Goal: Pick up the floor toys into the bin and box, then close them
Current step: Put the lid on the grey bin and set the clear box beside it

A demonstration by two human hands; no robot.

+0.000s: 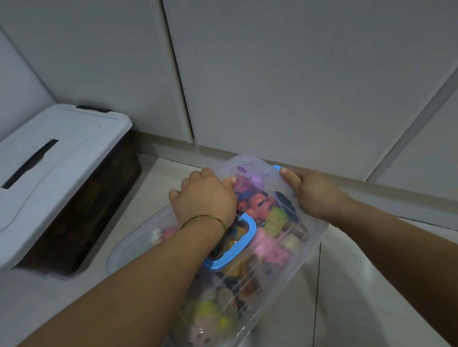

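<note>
A clear plastic box (291, 267) full of colourful small toys sits on the floor in front of me, with its transparent lid on and a blue handle (245, 244) in the lid's middle. My left hand (205, 197) presses down on the lid near its far left edge. My right hand (315, 193) grips the far right rim, thumb beside a blue latch (276, 167). To the left stands a dark bin (92, 210) with its grey lid (41, 162) on top.
Grey cabinet doors (295, 56) rise directly behind the box and bin, with a low plinth at their foot. The floor is pale tile (371, 299). A thin bracelet circles my left wrist.
</note>
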